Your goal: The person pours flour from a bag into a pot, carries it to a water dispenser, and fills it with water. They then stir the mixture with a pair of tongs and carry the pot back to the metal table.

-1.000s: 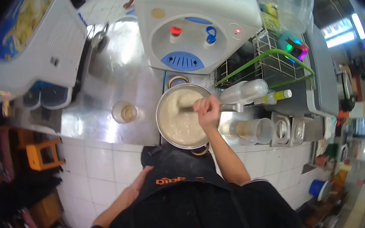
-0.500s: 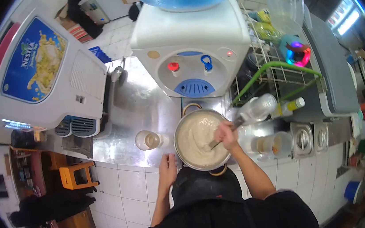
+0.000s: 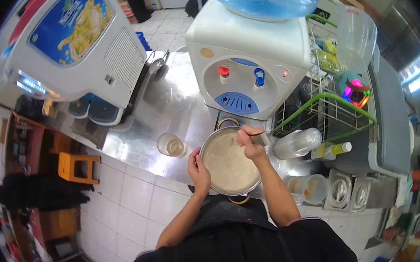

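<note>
A metal pot (image 3: pixel 216 186) full of pale creamy batter (image 3: pixel 229 165) stands on the steel counter in front of me. My left hand (image 3: pixel 198 169) grips the pot's left rim. My right hand (image 3: pixel 248 142) is closed on the handle of a metal spoon (image 3: pixel 260 138) over the pot's far right edge. The spoon's bowl dips toward the batter and is hard to make out.
A water dispenser (image 3: pixel 248 55) with red and blue taps stands just behind the pot. A glass (image 3: pixel 170 145) sits left of the pot. Clear plastic jars (image 3: pixel 297 143) and a green-framed wire rack (image 3: pixel 328 113) are to the right. A juice dispenser (image 3: pixel 78 47) is at far left.
My left hand rose from the counter edge and took hold of the pot's left rim. My right hand with the spoon moved to the pot's far right edge. The view shifted.
</note>
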A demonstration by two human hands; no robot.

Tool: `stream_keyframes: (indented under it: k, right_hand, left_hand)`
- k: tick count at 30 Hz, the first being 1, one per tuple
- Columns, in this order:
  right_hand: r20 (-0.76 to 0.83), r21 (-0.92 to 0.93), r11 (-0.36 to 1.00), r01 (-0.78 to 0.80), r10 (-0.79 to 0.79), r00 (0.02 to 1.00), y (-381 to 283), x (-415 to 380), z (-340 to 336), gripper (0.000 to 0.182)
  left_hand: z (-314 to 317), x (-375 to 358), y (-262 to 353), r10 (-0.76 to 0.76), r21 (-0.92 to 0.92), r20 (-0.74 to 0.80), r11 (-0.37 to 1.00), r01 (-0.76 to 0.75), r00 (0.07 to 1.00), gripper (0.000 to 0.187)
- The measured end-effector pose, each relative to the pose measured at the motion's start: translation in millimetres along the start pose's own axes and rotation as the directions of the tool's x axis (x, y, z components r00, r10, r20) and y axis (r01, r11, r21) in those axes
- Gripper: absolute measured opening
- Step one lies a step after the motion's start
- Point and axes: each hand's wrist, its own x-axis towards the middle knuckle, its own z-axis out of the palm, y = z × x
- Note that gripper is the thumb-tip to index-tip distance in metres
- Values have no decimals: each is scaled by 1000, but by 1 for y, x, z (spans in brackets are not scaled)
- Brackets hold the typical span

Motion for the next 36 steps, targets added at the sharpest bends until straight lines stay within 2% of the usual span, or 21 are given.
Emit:
stream_keyframes:
  k: [2,3,4,5,6,8,10,12,13,14,15,17,18,19,22,24,26,28,30,32,36]
  right_hand:
    - [132,-196,942,270,-248,960,1,17,18,37]
    - [236,-168,938,303,-260,936,7,24,25,35]
    - [270,-162,941,298,-248,930,5,24,38,35]
    - [315,98,989,106,-132,940,3,22,50,35]
    - [382,331,937,-110,-26,924,1,21,61,35]
    - [467,315,939,-139,-26,884,-5,12,72,35]
    - [618,354,878,-321,38,786,-17,7,74,40]
    - [635,357,878,-318,21,772,-10,20,67,43]
    - [603,212,973,-93,-55,796,-5,28,64,43]
    - [584,47,990,135,-137,800,-2,37,59,43]
    - [614,-147,929,341,-184,767,-16,48,56,31]
    - [563,-246,891,381,-189,805,-12,48,45,29]
    - [521,-330,845,420,-208,828,-10,46,38,28]
    - [532,-369,865,339,-102,840,-11,41,25,24]
    - [456,-486,834,262,-14,890,12,10,-14,18]
    - [246,-363,919,153,-64,967,0,-21,-16,12]
    - [82,-215,954,-210,232,969,6,-39,-33,31]
    - [11,125,950,-286,287,958,5,-62,-31,31]
    - [64,249,933,-260,252,966,-2,-80,-13,33]
    - [-51,377,900,-221,258,965,4,-93,22,33]
    - [-50,468,884,4,22,998,16,-68,89,30]
  left_hand:
    - [2,-1,-11,-53,-67,-44,997,50,998,25]
    - [1,0,-17,-64,-104,-99,993,54,993,22]
    - [-1,0,-27,-79,-136,-150,989,58,986,20]
    - [-1,0,-36,-111,-210,-164,975,75,980,18]
    - [1,0,-35,-121,-222,-187,972,78,975,18]
    - [2,0,-32,-63,-257,-189,966,12,980,19]
    - [-3,-2,-30,-88,-251,-161,967,45,983,19]
    - [-1,3,-28,-107,-254,-118,964,74,987,19]
    - [1,3,-29,-103,-243,-137,968,68,985,20]
    - [3,3,-31,-101,-231,-156,971,63,983,20]
    - [2,2,-27,-109,-238,-143,969,72,984,20]
    - [-3,1,-12,-145,-69,-89,988,139,985,23]
    - [-4,2,-7,-155,-73,-77,986,150,985,23]
    - [-4,2,-6,-107,-13,-91,994,107,990,23]
    - [-5,-1,-8,-38,60,-105,997,45,994,23]
    - [-5,-1,-15,-11,83,-105,996,19,994,23]
    - [-2,1,-28,69,103,-130,993,-56,989,23]
    - [0,3,-28,50,60,-121,997,-43,991,21]
    - [-1,0,-26,32,19,-119,999,-30,992,20]
    - [-1,0,-24,-24,-2,-108,1000,24,994,20]
    - [1,4,-27,21,2,-119,1000,-21,993,22]
